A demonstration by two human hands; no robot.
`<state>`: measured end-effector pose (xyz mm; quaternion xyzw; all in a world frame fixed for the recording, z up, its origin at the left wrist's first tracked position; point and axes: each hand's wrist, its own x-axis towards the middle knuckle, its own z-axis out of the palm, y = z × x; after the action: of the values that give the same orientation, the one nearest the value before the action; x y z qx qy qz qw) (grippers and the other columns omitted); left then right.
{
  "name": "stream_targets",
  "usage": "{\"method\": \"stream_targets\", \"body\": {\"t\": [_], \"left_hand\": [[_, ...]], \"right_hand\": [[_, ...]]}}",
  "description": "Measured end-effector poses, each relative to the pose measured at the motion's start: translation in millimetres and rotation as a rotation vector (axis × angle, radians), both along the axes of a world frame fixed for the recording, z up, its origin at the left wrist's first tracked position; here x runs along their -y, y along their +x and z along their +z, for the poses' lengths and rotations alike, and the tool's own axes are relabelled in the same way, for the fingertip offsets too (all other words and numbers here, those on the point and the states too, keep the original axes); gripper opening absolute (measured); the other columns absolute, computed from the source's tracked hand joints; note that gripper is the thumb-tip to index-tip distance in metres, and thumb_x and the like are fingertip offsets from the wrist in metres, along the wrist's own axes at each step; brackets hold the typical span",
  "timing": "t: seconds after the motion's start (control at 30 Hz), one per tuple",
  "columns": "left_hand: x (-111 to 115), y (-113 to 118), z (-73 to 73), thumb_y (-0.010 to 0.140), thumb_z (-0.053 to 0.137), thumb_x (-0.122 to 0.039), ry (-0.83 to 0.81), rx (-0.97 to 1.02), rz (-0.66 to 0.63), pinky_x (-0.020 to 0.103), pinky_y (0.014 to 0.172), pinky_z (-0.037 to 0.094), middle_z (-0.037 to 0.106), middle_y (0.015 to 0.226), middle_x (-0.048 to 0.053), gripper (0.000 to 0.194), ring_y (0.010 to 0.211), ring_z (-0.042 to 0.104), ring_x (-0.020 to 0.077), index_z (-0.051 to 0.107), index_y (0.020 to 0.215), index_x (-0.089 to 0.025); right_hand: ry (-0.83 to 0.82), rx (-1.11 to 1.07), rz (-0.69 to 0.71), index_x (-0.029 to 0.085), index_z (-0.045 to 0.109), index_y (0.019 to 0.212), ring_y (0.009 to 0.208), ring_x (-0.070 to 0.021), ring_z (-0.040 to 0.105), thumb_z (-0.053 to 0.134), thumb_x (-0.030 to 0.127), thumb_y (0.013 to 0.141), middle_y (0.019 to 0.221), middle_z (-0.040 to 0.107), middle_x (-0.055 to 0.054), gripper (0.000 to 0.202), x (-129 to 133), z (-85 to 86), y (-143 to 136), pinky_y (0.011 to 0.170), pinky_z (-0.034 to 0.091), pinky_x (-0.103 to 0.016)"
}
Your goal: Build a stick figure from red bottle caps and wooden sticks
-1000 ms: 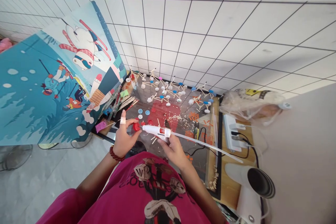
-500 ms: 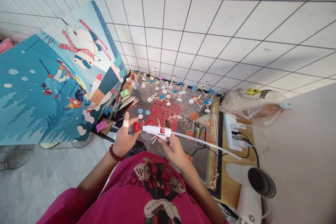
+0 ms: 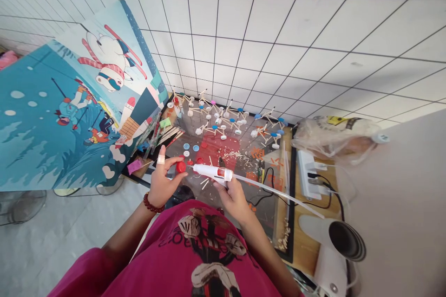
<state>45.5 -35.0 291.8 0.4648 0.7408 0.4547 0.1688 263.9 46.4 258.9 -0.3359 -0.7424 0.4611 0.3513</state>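
Note:
My left hand [image 3: 163, 180] pinches a red bottle cap [image 3: 180, 167] between thumb and forefinger, above the near part of the table. My right hand [image 3: 232, 196] is wrapped round the handle of a white hot glue gun [image 3: 208, 171], its nozzle pointing left at the cap with a small gap between them. A long clear glue stick [image 3: 278, 193] sticks out of the gun's back end. Beyond the hands, two blue bottle caps [image 3: 195, 148] and a white bottle cap [image 3: 186, 153] lie flat, with a few red ones [image 3: 200, 161] close to the nozzle.
Along the back stand several small figures [image 3: 223, 129] built of sticks and caps. Wood scraps [image 3: 234, 153] are scattered mid-table. A large illustrated board [image 3: 80, 102] leans at the left. On the right are a power strip [image 3: 309, 176], black cables, a plastic bag [image 3: 334, 137] and a white device [image 3: 327, 255].
The glue gun has moved slightly right, and its nozzle has drawn away from the red cap. My left hand has shifted a little left with the cap.

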Motion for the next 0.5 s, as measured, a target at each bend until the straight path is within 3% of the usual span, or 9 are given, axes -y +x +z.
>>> {"method": "stream_targets", "body": {"t": [0.5], "left_hand": [[0.8, 3.4, 1.2, 0.078, 0.077, -0.027, -0.005, 0.013, -0.030, 0.040, 0.098, 0.053, 0.073, 0.114, 0.008, 0.108, 0.110, 0.067, 0.0236, 0.006, 0.159, -0.026]], "right_hand": [[0.056, -0.002, 0.069, 0.023, 0.056, 0.114, 0.085, -0.0229, 0.069, 0.050, 0.024, 0.094, 0.097, 0.071, -0.007, 0.021, -1.0, 3.5, -0.2, 0.078, 0.056, -0.033]]}}
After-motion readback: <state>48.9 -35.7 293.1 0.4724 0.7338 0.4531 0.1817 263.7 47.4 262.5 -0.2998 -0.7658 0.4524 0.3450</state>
